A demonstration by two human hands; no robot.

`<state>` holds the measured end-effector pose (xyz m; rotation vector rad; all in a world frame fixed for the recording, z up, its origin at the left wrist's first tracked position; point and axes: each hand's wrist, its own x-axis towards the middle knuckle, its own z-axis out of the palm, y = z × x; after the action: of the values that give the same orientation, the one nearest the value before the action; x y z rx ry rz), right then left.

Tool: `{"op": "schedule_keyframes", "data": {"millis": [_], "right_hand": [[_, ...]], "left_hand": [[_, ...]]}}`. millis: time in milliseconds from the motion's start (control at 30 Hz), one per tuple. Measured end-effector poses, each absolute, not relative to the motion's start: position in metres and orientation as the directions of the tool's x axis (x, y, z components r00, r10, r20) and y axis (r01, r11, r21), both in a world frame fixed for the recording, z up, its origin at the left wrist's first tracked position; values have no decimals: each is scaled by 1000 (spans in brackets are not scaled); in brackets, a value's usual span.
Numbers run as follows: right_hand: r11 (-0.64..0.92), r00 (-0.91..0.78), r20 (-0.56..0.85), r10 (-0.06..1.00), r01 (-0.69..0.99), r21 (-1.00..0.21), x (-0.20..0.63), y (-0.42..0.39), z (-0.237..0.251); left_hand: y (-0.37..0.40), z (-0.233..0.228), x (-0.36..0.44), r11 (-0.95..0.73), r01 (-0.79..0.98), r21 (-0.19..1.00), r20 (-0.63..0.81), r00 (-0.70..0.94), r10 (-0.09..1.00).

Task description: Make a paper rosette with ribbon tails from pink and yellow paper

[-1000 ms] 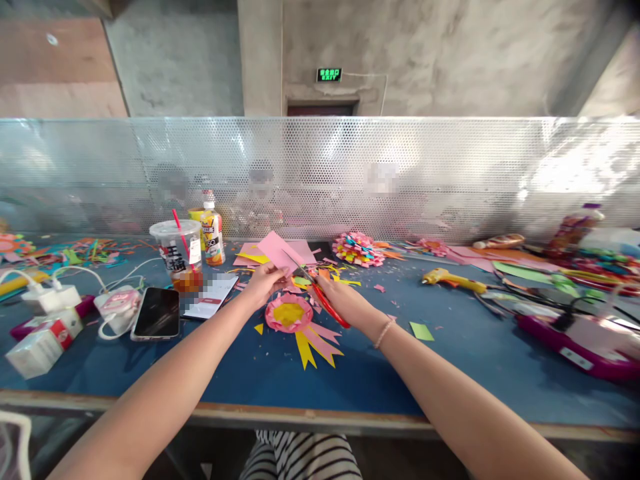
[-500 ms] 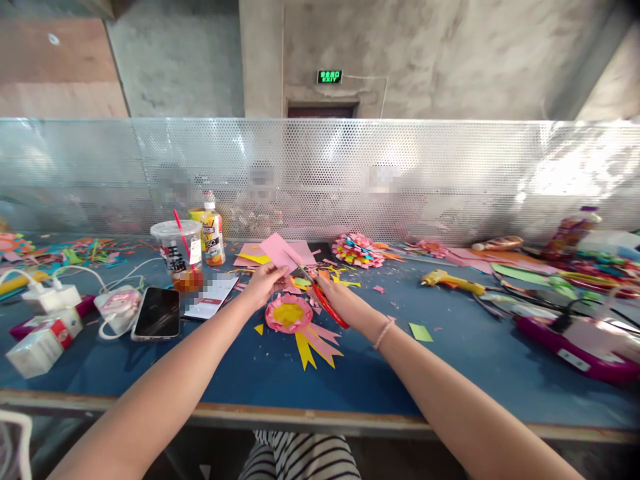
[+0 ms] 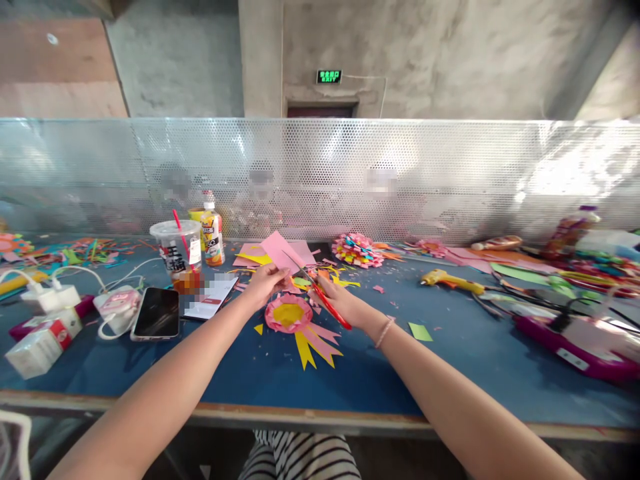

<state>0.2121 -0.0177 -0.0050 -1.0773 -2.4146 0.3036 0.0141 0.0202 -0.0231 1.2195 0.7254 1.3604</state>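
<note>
Pinched in my left hand [image 3: 267, 285] is a sheet of pink paper [image 3: 277, 252], raised above the table. My right hand [image 3: 343, 303] grips red-handled scissors [image 3: 334, 312], whose blades point up and left and lie against the lower right part of the sheet. Just below my hands a pink and yellow paper rosette [image 3: 289, 313] rests on the blue table, with pink and yellow ribbon tails [image 3: 317, 345] spread toward me. Behind the held sheet lie more pink sheets [image 3: 300, 252] and yellow scraps.
To the left stand a plastic drink cup [image 3: 177, 250] and a bottle [image 3: 213, 237], with a phone [image 3: 157, 313] nearer me. On the right are a yellow glue gun [image 3: 453, 282] and a purple power strip [image 3: 575, 350]. A layered paper flower [image 3: 357, 250] sits near the perforated screen [image 3: 450, 180].
The scissors have shifted slightly, their handles lower and a little to the right. My left hand and the pink paper are almost where they were.
</note>
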Motion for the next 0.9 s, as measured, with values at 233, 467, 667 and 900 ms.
{"op": "schedule_keyframes", "data": {"millis": [233,467,667,900], "right_hand": [[652,-554,346,757,608,-454,212,-18,-5],[675,-542,404,737,615,-407,210,-13,-14],[673,-553,399,731,680,-290,209,-14,-14],[650,-530,426,733,731,-208,206,-13,-16]], "left_hand": [[18,-23,18,-215,-256,942,262,168,950],[18,-22,18,-225,-263,938,275,171,946],[16,-21,19,-219,-252,943,265,169,949],[17,-21,18,-218,-256,942,266,171,949]]}}
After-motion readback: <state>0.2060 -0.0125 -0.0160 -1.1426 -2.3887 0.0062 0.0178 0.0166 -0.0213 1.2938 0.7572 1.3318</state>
